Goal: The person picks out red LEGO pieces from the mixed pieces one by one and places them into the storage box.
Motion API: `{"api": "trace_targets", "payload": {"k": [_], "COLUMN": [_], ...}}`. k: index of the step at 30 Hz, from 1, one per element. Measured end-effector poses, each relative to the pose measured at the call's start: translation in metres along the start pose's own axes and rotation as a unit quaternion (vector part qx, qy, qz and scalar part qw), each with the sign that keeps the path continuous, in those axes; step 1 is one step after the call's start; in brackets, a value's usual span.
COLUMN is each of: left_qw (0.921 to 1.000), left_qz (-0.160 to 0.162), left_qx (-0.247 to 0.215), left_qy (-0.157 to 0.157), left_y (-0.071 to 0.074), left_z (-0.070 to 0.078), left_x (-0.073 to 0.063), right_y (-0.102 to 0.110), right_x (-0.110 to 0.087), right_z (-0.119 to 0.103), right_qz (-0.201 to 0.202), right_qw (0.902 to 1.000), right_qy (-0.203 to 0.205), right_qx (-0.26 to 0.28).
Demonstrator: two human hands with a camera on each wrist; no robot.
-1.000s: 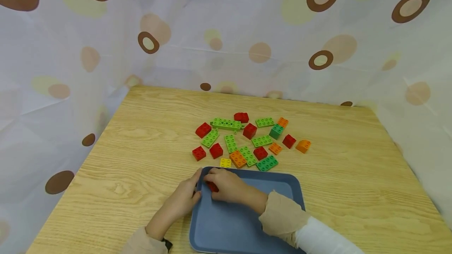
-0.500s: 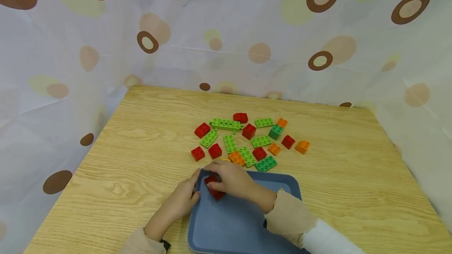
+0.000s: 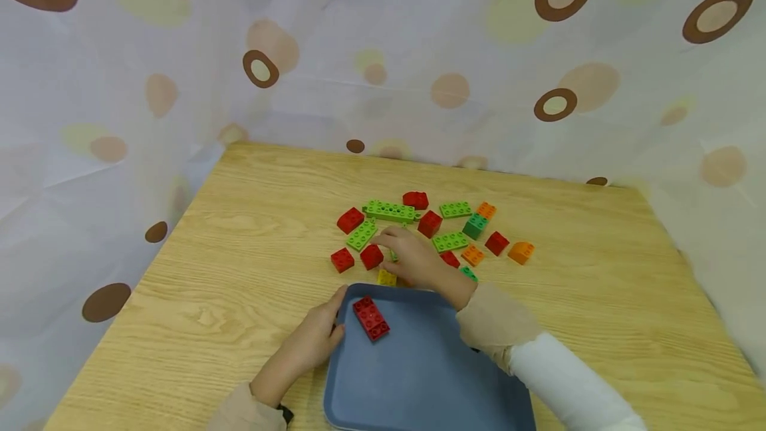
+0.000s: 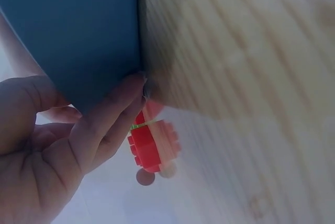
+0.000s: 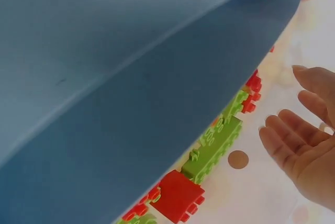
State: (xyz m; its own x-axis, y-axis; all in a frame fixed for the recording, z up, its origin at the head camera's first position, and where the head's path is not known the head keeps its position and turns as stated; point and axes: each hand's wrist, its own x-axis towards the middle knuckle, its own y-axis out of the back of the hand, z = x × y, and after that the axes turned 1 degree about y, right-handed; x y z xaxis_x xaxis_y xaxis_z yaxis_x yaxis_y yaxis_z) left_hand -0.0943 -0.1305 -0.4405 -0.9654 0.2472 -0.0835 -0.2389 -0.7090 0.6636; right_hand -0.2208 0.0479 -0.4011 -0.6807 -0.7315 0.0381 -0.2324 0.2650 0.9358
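In the head view my left hand point(image 3: 312, 334) rests at the left side of a blue-grey tray point(image 3: 419, 378). Its fingers lie fairly straight along the outer edge near the far corner, as the left wrist view also shows. A red toy brick piece point(image 3: 371, 318) lies in the tray's far left part. My right hand point(image 3: 415, 258) is past the tray's far edge, over the loose bricks. Nothing is between its spread fingers in the right wrist view. A red brick point(image 3: 372, 257) and a yellow brick point(image 3: 387, 277) are nearest its fingertips. The hand hides some bricks beneath it.
Several bricks lie scattered beyond the tray, among them a long light green piece point(image 3: 391, 211), a teal brick point(image 3: 475, 225) and an orange brick point(image 3: 521, 253). They sit on a wooden table point(image 3: 239, 245). A patterned cloth point(image 3: 383, 45) hangs behind it.
My right hand has let go of the red brick piece in the tray and moved forward over the loose bricks. My left hand has stayed at the tray's edge.
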Motion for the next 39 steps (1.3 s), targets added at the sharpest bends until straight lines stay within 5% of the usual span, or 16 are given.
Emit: {"api": "trace_targets", "payload": {"k": [9,23,33,39], "left_qw": [0.9999,0.9999,0.9998,0.9997], "left_qz": [0.001,0.001,-0.007,-0.001], "left_qx": [0.016,0.012,0.011,0.014], "left_qy": [0.003,0.005,0.016,0.018], "left_y": [-0.003,-0.003,-0.003,-0.001], "left_z": [0.003,0.005,0.005,0.004], "left_x": [0.000,-0.002,0.000,0.001], "right_y": [-0.015,-0.033,-0.021,-0.004], "right_x": [0.017,0.025,0.021,0.011], "right_z": [-0.002,0.006,0.012,0.009], "right_qz": [-0.051,-0.068,0.013,0.020], "right_qw": [0.9983,0.9969,0.9998,0.9996], "right_qy": [-0.018,-0.038,-0.015,-0.017], "right_qx": [-0.021,-0.005,-0.002,-0.004]}}
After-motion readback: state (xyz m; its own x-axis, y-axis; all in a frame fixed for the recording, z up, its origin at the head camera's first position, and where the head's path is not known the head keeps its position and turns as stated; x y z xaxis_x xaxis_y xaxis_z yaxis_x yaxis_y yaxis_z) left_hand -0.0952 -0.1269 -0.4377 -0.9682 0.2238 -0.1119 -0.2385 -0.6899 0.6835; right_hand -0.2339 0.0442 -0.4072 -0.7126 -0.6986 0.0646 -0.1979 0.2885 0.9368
